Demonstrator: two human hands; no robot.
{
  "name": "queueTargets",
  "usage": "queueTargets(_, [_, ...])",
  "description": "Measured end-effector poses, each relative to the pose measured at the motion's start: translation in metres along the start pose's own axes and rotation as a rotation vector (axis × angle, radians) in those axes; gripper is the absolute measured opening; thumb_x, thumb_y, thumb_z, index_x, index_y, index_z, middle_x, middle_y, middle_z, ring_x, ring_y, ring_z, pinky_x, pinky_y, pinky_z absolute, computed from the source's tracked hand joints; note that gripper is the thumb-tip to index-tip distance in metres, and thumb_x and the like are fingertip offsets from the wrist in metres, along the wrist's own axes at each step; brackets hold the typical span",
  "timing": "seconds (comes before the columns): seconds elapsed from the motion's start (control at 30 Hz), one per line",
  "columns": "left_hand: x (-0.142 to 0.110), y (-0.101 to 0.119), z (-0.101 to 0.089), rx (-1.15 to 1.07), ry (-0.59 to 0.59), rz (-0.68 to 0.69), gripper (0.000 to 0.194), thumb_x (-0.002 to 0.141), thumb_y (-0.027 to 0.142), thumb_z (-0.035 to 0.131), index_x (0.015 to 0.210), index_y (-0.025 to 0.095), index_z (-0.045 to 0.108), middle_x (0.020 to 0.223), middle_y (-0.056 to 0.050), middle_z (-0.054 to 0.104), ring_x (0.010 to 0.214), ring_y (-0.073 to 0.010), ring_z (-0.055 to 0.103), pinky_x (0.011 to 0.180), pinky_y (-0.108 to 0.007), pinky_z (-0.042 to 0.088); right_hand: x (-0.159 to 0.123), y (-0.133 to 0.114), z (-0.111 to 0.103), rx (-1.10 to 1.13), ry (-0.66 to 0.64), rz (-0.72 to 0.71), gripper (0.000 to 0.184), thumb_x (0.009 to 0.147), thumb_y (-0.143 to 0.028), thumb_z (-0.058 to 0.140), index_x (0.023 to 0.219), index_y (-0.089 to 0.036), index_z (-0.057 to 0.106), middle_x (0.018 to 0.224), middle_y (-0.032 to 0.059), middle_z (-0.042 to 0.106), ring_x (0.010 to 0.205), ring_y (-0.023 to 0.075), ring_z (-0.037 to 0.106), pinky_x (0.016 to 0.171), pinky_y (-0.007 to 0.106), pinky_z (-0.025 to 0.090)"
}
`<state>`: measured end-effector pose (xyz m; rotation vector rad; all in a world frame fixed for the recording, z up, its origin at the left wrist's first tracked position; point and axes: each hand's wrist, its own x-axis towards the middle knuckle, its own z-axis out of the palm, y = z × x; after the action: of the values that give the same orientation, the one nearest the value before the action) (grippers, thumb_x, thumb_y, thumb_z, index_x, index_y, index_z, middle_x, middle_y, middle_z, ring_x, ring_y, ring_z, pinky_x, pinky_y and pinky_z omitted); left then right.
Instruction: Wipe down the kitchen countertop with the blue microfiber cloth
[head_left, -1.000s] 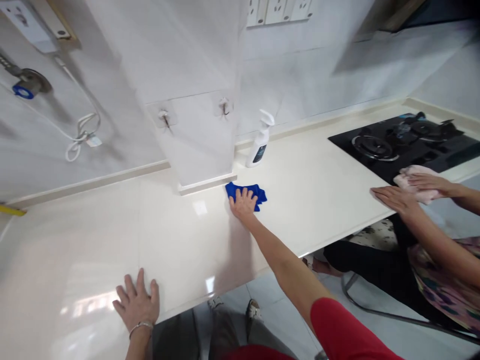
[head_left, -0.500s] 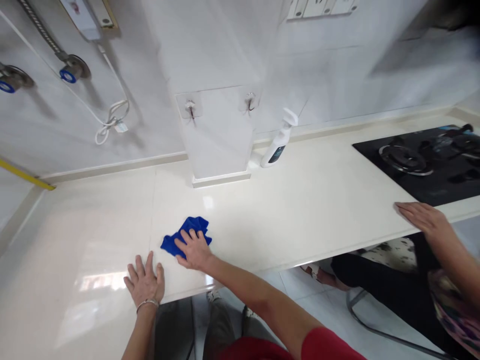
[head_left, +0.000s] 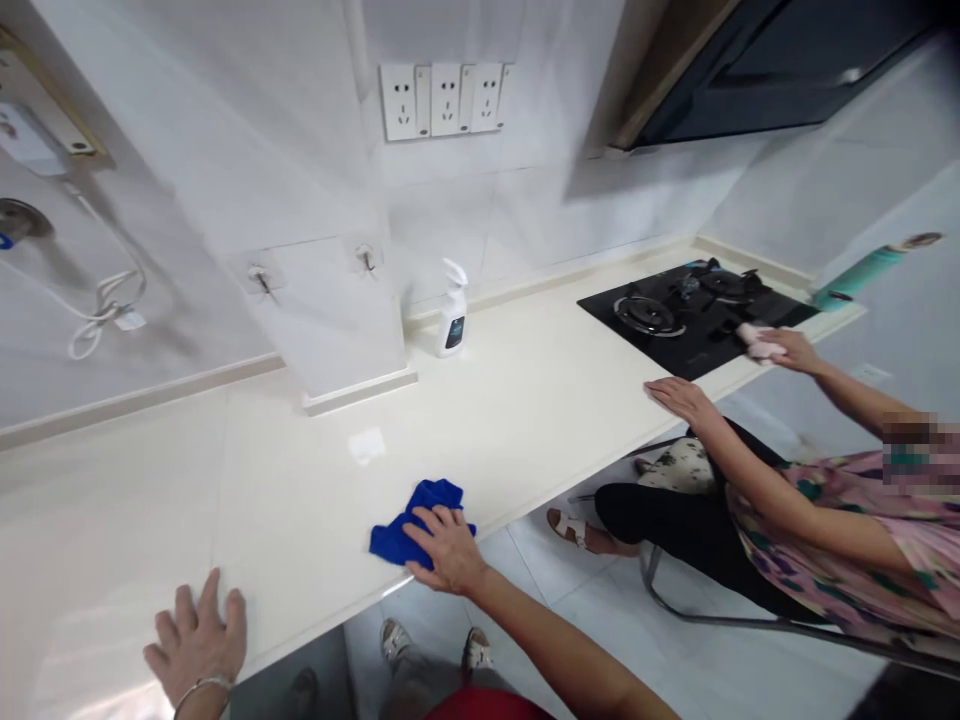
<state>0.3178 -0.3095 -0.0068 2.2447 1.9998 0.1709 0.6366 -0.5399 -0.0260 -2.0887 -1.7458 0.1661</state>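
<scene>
My right hand (head_left: 444, 550) lies over a crumpled blue microfibre cloth (head_left: 394, 541), pressing it on the white stone countertop (head_left: 300, 480) close to the front edge. My left hand (head_left: 196, 640), with a thin bangle at the wrist, rests open and flat on the counter near that edge, touching nothing else. The two hands stand apart, with bare countertop between them.
A seated co-worker's hands rest on the counter by a black gas hob (head_left: 675, 315), one on a pink cloth (head_left: 759, 342). A white spray bottle (head_left: 453, 312) stands by a tiled pillar (head_left: 322, 320). Wall sockets (head_left: 442, 100) sit above.
My right hand and the blue cloth have slid to the counter's front edge. My left hand has shifted left. The view has tilted up and widened, bringing the wall sockets and hob fully into sight.
</scene>
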Motion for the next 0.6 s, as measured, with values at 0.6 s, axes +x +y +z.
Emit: queueTargets(0.6, [0.005, -0.011, 0.012, 0.053, 0.012, 0.018, 0.075, 0.090, 0.066, 0.017, 0.155, 0.031, 0.034, 0.168, -0.007, 0.018, 0.153, -0.0382, 0.016, 0.120, -0.061, 0.020, -0.017, 0.115, -0.045, -0.323, 0.303, 0.593, 0.052, 0.094, -0.052, 0.050, 0.136, -0.023, 0.061, 0.144, 0.0127, 0.054, 0.126, 0.0349, 0.043, 0.103, 0.051, 0.032])
